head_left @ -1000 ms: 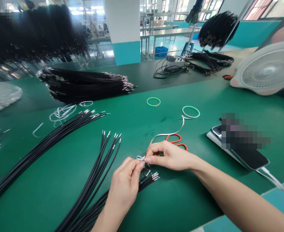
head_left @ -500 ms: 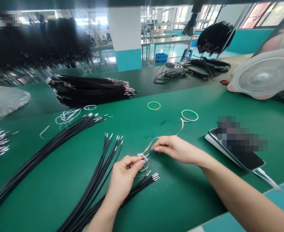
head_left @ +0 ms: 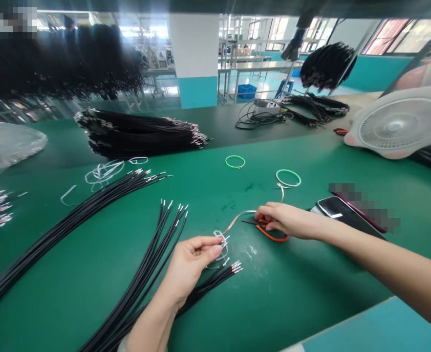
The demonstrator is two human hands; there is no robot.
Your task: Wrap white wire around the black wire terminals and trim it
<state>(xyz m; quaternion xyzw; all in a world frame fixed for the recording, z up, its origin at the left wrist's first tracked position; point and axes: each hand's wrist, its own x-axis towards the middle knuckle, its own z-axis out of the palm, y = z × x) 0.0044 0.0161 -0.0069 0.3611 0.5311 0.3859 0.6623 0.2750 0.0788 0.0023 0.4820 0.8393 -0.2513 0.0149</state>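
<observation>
My left hand [head_left: 188, 264] pinches black cables near their silvery tips [head_left: 226, 240], which stick out past thumb and forefinger. A thin copper-and-white strip [head_left: 233, 221] runs from these tips to my right hand [head_left: 279, 217]. My right hand is closed around orange-handled scissors [head_left: 272, 235], their dark point facing left, low over the green table. Beyond that hand the strip continues toward a green-and-white ring [head_left: 288, 178]. Below my left hand lies a bunch of black cables [head_left: 215, 281] with metal ends. Thin white loops [head_left: 221, 252] lie behind the fingertips.
More black cables [head_left: 153, 239] fan out at left, beside a longer bundle [head_left: 79, 215]. A thick cable pile [head_left: 138, 132] lies at the back. A green ring [head_left: 235, 162] is mid-table. On the right are a phone [head_left: 347, 215] and a white fan [head_left: 395, 124].
My right hand has moved right and now holds the orange-handled scissors. The phone area beside it has shifted, and a dark red-edged object shows there. My left hand keeps its pinch.
</observation>
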